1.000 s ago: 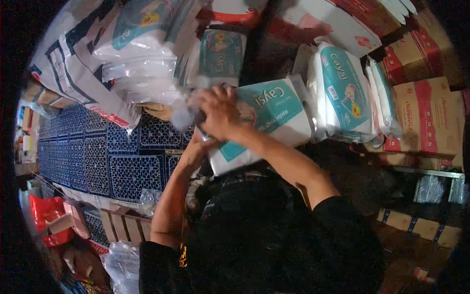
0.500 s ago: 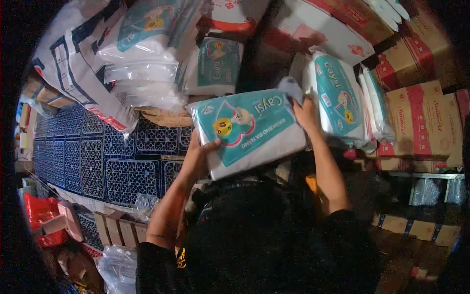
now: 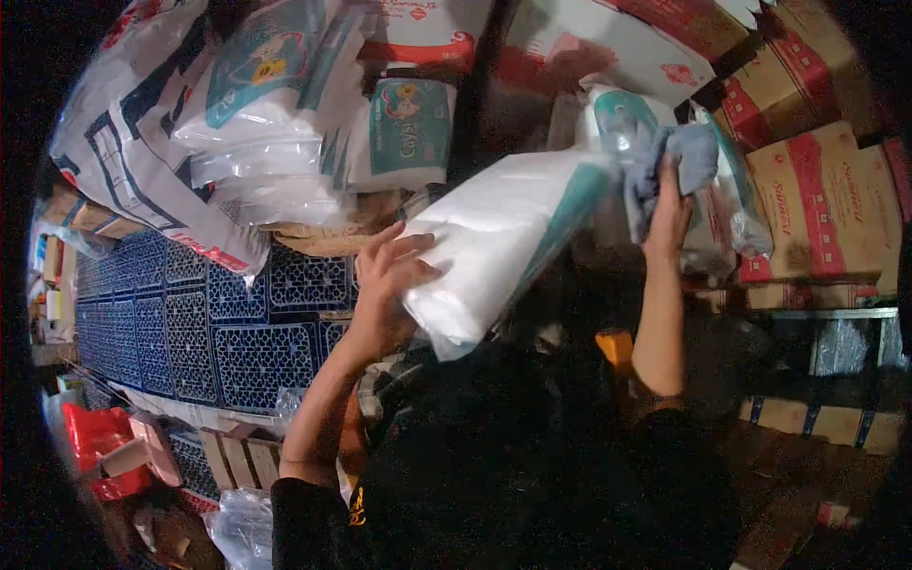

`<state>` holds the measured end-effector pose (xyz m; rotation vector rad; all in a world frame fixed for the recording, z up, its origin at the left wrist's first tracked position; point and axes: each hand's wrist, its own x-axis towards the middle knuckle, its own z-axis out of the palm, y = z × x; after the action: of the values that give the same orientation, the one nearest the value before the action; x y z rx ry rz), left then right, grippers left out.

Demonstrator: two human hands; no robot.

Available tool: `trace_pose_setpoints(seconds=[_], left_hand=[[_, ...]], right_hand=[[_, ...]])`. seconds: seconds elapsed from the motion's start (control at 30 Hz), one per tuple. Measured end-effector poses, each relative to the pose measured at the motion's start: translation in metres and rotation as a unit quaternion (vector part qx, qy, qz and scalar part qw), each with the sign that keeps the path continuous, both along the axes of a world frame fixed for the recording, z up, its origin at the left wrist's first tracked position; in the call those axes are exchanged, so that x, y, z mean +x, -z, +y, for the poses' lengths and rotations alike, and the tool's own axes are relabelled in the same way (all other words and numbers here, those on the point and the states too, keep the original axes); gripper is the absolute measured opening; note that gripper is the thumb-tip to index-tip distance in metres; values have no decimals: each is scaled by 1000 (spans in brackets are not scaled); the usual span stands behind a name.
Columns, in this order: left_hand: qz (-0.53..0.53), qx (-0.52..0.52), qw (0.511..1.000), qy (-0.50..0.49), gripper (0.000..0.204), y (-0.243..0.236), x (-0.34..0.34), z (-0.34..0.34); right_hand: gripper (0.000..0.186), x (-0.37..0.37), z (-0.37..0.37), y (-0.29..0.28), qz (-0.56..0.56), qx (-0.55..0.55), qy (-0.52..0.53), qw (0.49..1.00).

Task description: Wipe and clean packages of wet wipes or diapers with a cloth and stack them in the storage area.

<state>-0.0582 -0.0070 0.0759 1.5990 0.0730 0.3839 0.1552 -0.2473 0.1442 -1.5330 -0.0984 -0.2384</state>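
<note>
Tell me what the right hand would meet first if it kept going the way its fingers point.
Likely the grey cloth at the right hand's fingertips, then the teal-and-white pack behind it; depth is unclear.

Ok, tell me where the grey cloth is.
In the head view, upper right: the grey cloth is under the right hand, pressed against the white plastic pack.

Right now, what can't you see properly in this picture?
- Head view: the front of the white and teal plastic pack is turned away, so only its plain side shows.
- The right hand has its fingers buried in a grey cloth; its grip is hidden.
- The left hand has its palm pressed to the pack, unseen.
- The blue crates bend into the dark rim, contents too small to tell.
</note>
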Motion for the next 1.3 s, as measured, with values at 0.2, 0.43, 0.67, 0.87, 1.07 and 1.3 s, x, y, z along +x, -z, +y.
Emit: trace_pose_setpoints(seconds=[0.2,0.43,0.67,0.87,1.07,1.3], left_hand=[[-68,505,860,-38,45,40,-2,4],[37,272,936,-222,58,62,-1,16],[17,-183,975,-123,34,72,-6,39],[59,-223,959,-163,61,60,1,22],[68,-265,945,-177,62,72,10,15],[23,-268,957,-110,52,144,-6,31]], right_hand=[[40,-56,9,47,-19,-397,-106,912],[68,-145,52,62,-314,-477,-467,675],[65,-77,39,72,-199,-573,-268,748],[51,-54,24,84,-229,-565,-163,776],[70,-127,43,72,-218,-505,-320,772],[62,-115,129,72,-317,-481,-443,687]])
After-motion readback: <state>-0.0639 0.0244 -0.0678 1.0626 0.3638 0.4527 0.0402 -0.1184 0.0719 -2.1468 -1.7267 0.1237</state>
